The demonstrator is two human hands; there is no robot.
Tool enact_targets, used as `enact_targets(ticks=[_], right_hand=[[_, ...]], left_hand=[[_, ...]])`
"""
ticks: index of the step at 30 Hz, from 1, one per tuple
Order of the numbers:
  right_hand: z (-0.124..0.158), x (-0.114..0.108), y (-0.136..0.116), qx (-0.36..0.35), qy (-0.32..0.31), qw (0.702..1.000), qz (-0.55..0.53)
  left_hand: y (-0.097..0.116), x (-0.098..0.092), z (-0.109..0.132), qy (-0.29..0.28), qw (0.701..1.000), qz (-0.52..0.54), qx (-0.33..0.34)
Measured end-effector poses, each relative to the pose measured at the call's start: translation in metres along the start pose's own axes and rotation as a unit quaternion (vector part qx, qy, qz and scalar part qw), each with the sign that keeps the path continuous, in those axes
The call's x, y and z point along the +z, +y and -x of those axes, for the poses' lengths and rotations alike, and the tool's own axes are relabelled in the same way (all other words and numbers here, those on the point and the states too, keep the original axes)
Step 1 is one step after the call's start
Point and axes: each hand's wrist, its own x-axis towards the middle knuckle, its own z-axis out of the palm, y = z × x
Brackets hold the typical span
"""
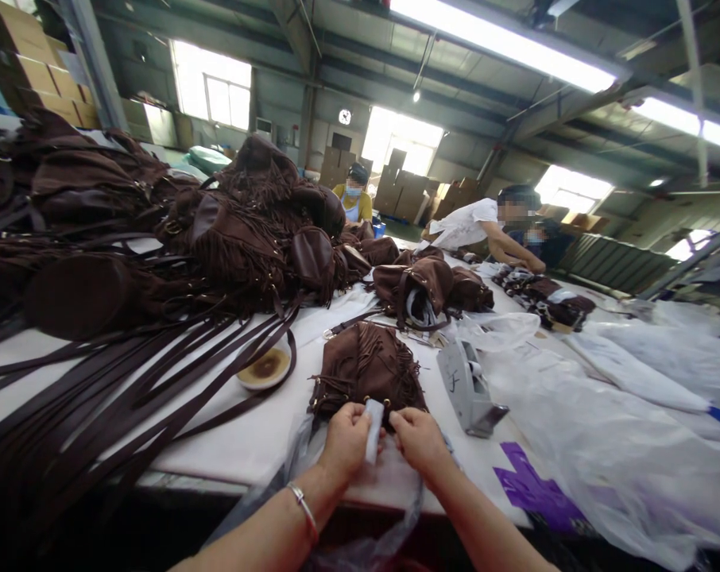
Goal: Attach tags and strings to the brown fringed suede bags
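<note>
A dark brown fringed bag (357, 361) lies on the white table in front of me, its edge with brass-coloured eyelets turned my way. My left hand (346, 445) is closed, pinching a narrow whitish strip (373, 433) upright by that edge; its material is unclear. Just to the right, my right hand (420, 443) is closed at the bag's near edge with thumb and fingertips together. Whatever is between them is hidden. Below both hands, clear plastic (389, 534) hangs over the table edge.
Brown bags (234, 222) are heaped at left, with long straps (175, 381) trailing forward. A shallow dish (265, 367) holds brownish liquid. On the right are a grey tape dispenser (464, 385), plastic sheets (598, 421) and purple tape (536, 485). Two co-workers (467, 222) (354, 199) are farther back.
</note>
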Motion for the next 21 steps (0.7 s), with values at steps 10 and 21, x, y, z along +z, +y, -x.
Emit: enact_targets(ticks=[10,21], right_hand=[[0.0,0.012,-0.013,0.133,-0.084,0.932,-0.327],[0.004,0.008,-0.016,0.112,-0.097,0.947,-0.285]], left_hand=[[0.008,0.001,0.001,0.005,0.997,0.067,-0.045],[0.014,0.001,0.014,-0.013,0.995,0.087,-0.049]])
